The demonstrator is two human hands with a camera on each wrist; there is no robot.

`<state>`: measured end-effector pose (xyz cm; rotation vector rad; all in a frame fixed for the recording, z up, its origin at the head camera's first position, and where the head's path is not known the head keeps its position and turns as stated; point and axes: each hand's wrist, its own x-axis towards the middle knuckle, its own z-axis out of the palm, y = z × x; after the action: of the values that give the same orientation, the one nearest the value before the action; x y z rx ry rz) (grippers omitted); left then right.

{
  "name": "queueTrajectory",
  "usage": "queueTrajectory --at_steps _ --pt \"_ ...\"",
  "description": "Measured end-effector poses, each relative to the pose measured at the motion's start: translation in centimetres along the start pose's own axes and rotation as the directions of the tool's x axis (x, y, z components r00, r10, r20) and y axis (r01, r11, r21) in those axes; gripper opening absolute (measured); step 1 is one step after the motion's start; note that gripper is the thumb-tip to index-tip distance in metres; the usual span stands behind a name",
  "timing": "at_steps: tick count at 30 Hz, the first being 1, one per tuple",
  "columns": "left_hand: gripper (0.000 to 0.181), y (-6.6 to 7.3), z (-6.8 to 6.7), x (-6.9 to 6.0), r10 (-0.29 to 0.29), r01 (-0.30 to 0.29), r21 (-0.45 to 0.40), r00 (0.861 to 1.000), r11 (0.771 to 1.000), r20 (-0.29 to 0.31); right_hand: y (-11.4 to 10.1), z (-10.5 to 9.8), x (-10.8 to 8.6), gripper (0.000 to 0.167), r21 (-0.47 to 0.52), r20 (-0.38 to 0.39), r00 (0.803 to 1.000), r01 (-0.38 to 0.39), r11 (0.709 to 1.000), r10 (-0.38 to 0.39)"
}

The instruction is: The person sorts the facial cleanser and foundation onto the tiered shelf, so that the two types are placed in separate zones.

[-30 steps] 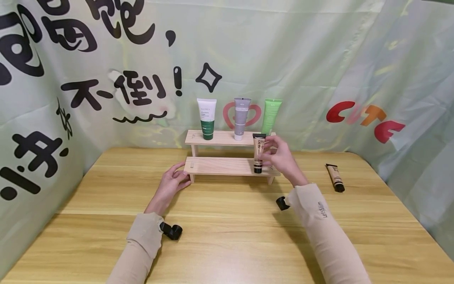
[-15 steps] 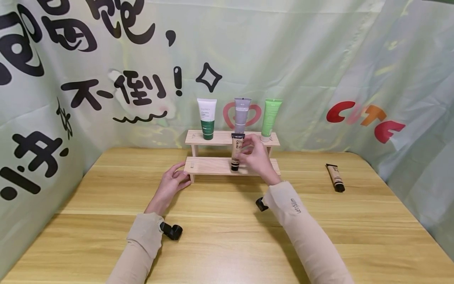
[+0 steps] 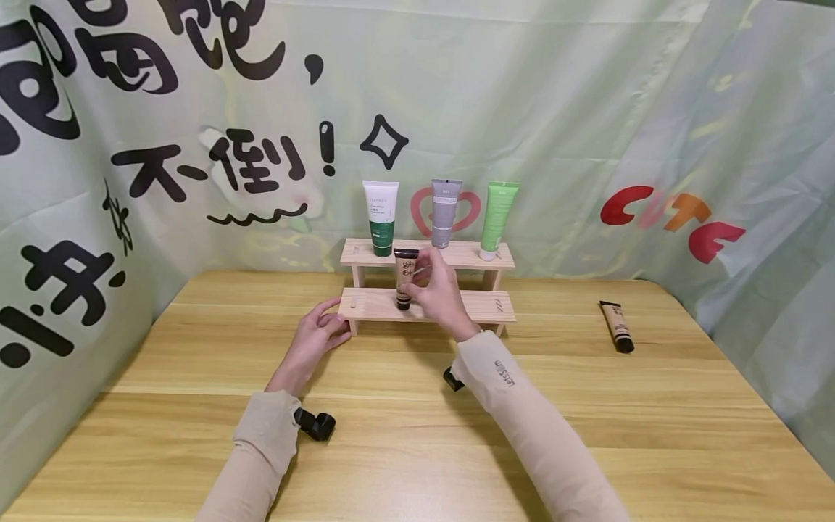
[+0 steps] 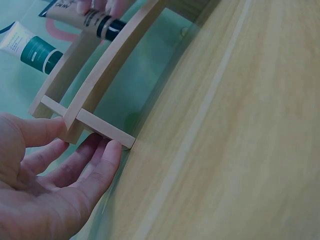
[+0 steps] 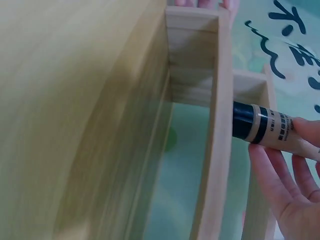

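My right hand (image 3: 446,297) holds a beige cosmetic tube (image 3: 405,270) with a black cap, thumb on one side and fingers on the other. Cap down and nearly upright, the tube is over the left part of the lower step of a two-step wooden stand (image 3: 479,306). In the right wrist view the tube's black cap (image 5: 243,120) is at the step's edge; whether it touches the wood I cannot tell. My left hand (image 3: 312,342) grips the stand's left end. The left wrist view shows its thumb against the step and fingertips (image 4: 114,150) at the leg.
On the upper step stand a white-and-green tube (image 3: 381,217), a grey-purple tube (image 3: 446,210) and a bright green tube (image 3: 499,216). Another beige tube (image 3: 616,326) lies on the table (image 3: 404,435) at the right. A printed cloth (image 3: 554,109) hangs behind.
My right hand has carried the beige tube leftward along the lower step, from its right end to the left part. The left hand and the stand have stayed put.
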<state>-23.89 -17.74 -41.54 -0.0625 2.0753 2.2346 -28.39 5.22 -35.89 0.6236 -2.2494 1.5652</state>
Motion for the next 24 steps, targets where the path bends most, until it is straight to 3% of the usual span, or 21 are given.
queueTrajectory --at_steps 5,9,16,24 --pt "0.049 -0.1 0.0 0.0 -0.001 0.001 -0.002 1.000 1.000 0.001 0.7 0.9 0.0 0.043 -0.073 -0.008 0.994 0.104 0.992 -0.105" --pt "0.049 -0.1 0.0 0.0 0.000 0.000 -0.003 1.000 1.000 0.003 0.9 1.1 0.0 0.043 -0.091 -0.006 0.992 0.127 0.988 -0.128" --pt "0.049 -0.1 0.0 0.0 -0.005 0.005 -0.005 1.000 1.000 0.001 0.8 -0.1 -0.3 0.050 -0.021 0.045 0.998 0.038 0.999 -0.037" --pt "0.050 0.0 0.0 0.0 -0.008 0.008 -0.010 1.000 1.000 0.008 1.4 -4.0 -0.6 0.050 -0.034 0.015 0.998 -0.059 0.998 0.059"
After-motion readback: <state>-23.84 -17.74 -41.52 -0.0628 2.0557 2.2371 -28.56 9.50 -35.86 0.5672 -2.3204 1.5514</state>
